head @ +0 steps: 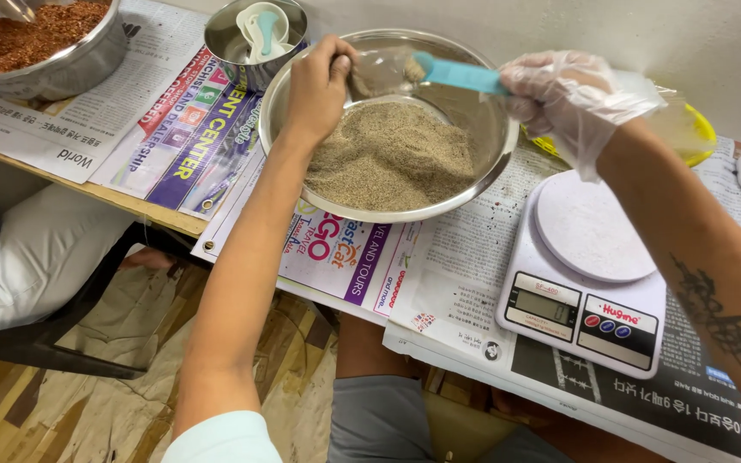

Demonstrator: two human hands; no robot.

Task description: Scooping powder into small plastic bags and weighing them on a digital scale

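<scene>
At upper centre, the gloved right hand (563,94) grasps a blue scoop (448,73) over tan powder (392,154); the left hand (319,86) pinches a clear bag (383,70).

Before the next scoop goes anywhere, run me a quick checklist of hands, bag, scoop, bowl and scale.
1. Left hand holds the small clear bag open over the steel bowl: ok.
2. Gloved right hand grips the blue scoop by its handle: ok.
3. Scoop tip is at the bag's mouth: ok.
4. Bowl has plenty of tan ground powder: ok.
5. White kitchen scale has a bare platform: ok.
6. Scale display reading: cannot tell, too small.
</scene>
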